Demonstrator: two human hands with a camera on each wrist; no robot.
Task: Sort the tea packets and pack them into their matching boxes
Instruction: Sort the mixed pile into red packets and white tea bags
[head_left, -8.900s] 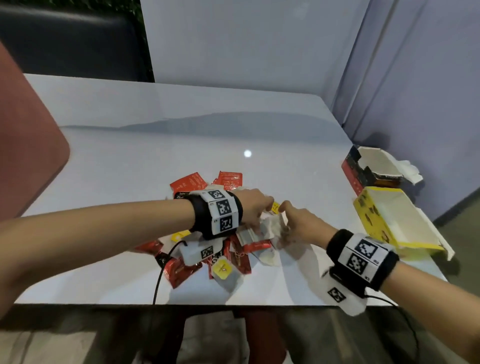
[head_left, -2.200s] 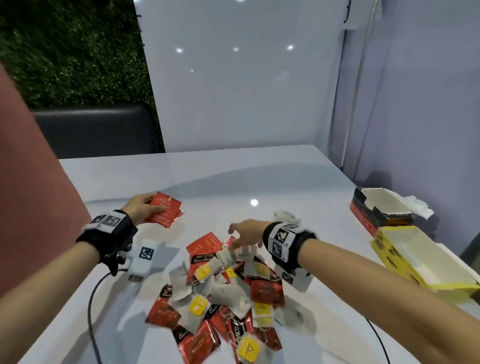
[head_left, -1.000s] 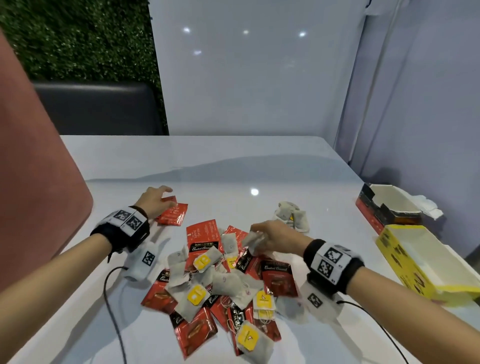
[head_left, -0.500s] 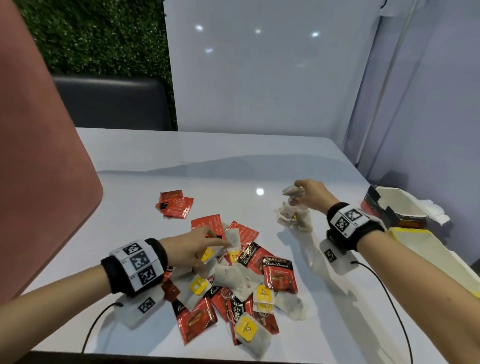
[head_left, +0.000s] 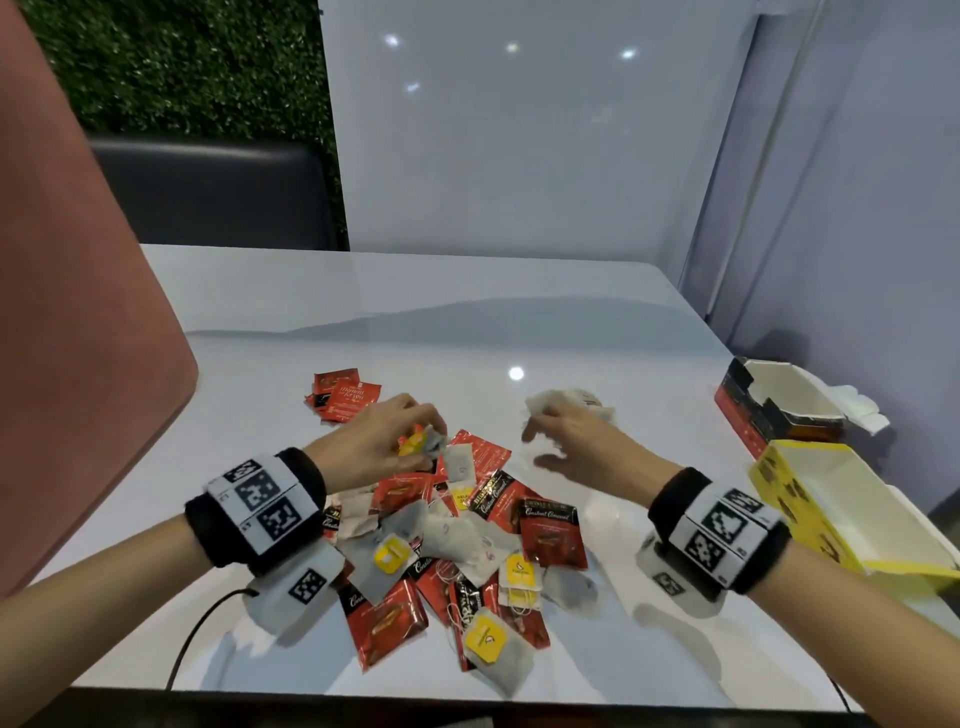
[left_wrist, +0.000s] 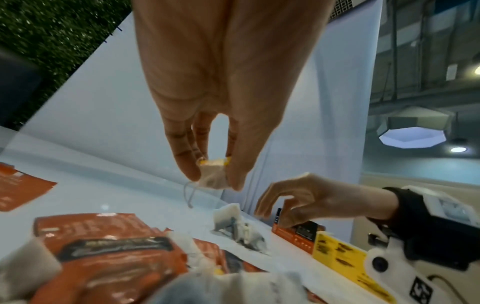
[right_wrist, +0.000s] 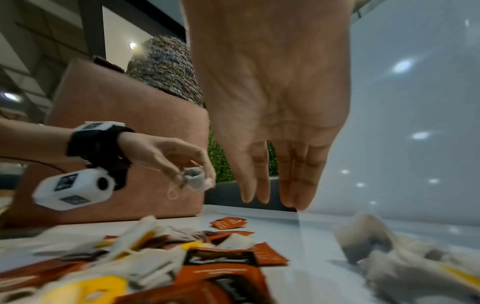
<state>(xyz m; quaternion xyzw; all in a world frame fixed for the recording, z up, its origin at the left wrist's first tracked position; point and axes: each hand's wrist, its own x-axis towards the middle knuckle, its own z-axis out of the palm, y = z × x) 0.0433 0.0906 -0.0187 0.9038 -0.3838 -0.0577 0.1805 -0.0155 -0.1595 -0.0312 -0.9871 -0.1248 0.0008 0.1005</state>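
The left hand (head_left: 372, 442) pinches a white tea bag (left_wrist: 213, 178) with a yellow tag between thumb and fingertips, lifted above the pile (head_left: 451, 545) of red packets and white bags on the table (head_left: 426, 332). The right hand (head_left: 571, 441) hovers beside it, fingers straight and holding nothing, just in front of a small heap of white bags (head_left: 569, 402). Some red packets (head_left: 343, 397) lie apart, far left. The red box (head_left: 774, 408) and yellow box (head_left: 841, 512) stand open at the right edge.
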